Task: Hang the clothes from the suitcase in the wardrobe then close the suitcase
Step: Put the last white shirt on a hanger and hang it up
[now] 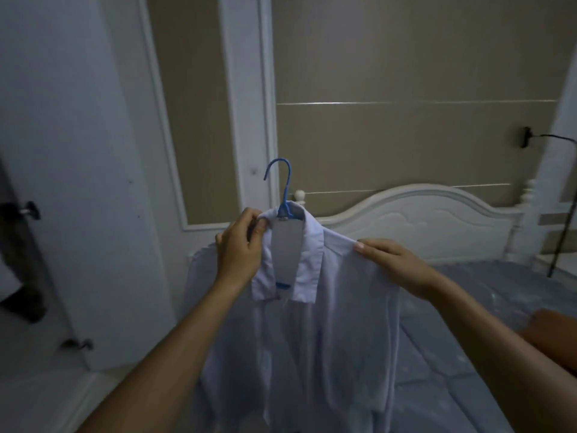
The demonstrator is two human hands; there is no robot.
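Note:
A pale lilac collared shirt (pixel 327 323) hangs in front of me on a blue hanger (pixel 285 195), whose hook sticks up above the collar. My left hand (pixel 242 245) pinches the left side of the collar beside the hanger neck. My right hand (pixel 396 260) grips the shirt's right shoulder. The shirt body drapes down between my forearms. An orange-brown corner at the right edge (pixel 555 335) may be the suitcase; too little shows to tell. The wardrobe's inside is out of view.
A white door panel (pixel 78 151) with a dark handle (pixel 29 210) stands open at the left. Behind the shirt is a bed with a white headboard (pixel 421 220) and a grey-blue cover (pixel 484 307). A black cable (pixel 562 214) hangs at the far right.

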